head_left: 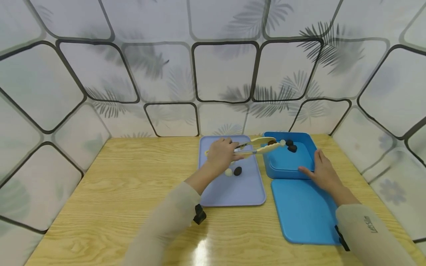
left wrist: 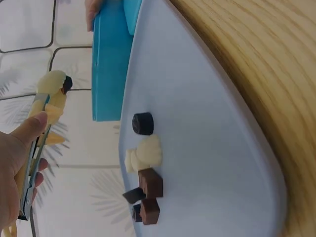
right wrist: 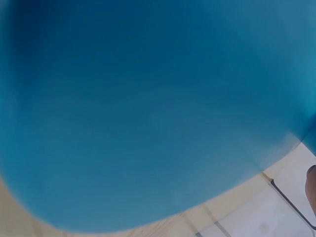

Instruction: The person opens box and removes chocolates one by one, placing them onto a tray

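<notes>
My left hand (head_left: pixel 222 152) grips cream tongs (head_left: pixel 257 145) over the far end of a lavender tray (head_left: pixel 239 192). The tong tips pinch a small dark piece (head_left: pixel 272 142) above the left rim of an open blue box (head_left: pixel 287 164). In the left wrist view the tongs (left wrist: pixel 49 98) hold that dark piece (left wrist: pixel 66 83) beside the box (left wrist: pixel 111 59). A white ball (head_left: pixel 282 143) and two dark pieces (head_left: pixel 292 148) lie inside the box. My right hand (head_left: pixel 320 168) rests with straight fingers against the box's near right corner.
On the tray (left wrist: pixel 212 113) lie a dark round piece (left wrist: pixel 143 123), a cream piece (left wrist: pixel 144 153) and brown chunks (left wrist: pixel 150 183). A blue lid (head_left: pixel 303 212) lies flat in front of the box and fills the right wrist view. Patterned walls enclose the wooden table (head_left: pixel 116 192).
</notes>
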Demonstrator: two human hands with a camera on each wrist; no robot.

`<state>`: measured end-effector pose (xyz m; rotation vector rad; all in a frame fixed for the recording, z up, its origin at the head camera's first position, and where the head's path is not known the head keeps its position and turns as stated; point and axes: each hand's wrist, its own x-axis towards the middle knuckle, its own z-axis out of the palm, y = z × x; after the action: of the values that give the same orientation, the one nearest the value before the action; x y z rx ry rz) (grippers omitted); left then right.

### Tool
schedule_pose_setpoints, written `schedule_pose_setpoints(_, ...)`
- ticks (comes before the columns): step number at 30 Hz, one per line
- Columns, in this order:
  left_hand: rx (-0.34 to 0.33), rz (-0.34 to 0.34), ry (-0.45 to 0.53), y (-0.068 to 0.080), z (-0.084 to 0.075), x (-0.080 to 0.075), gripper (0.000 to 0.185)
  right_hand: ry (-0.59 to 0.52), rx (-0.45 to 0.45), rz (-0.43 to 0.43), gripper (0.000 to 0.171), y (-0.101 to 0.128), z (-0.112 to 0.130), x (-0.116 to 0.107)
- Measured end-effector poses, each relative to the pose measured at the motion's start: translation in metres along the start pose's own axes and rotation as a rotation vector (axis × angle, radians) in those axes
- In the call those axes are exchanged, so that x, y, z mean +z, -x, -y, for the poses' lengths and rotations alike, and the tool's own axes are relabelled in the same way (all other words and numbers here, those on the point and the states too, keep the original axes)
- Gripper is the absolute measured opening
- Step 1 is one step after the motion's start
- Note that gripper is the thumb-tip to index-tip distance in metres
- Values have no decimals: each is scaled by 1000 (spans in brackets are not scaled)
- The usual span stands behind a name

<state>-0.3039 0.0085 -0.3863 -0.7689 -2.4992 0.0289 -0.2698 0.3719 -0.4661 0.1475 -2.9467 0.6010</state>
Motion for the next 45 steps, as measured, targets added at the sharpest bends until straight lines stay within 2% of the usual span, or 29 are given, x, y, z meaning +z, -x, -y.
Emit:
schedule_pose_setpoints(5,3,-56,0,16,17,-4,50,-13,-18,-3,105,-1,0,2)
schedule_pose_setpoints(13,16,-211,-18,39,43,-7,50,3,-9,1,106,-1,1,-2)
schedule_pose_setpoints(20,0,-202,-15,56,64,-20,51,-3,-7,6,106,1,1,-2)
schedule_pose_setpoints(26,8,-235,37,74,75,-20,50,-3,-6,10,106,0,1,-1)
schedule_pose_setpoints(31,23,-216,34,82,79,-14,49,4,-17,-1,105,-1,0,-2)
schedule_pose_setpoints(37,21,-167,19,81,75,-1,48,4,-19,-10,106,-2,2,-4)
schedule_pose_setpoints(45,11,-1,33,77,61,10,49,8,-3,-3,107,-1,2,-3)
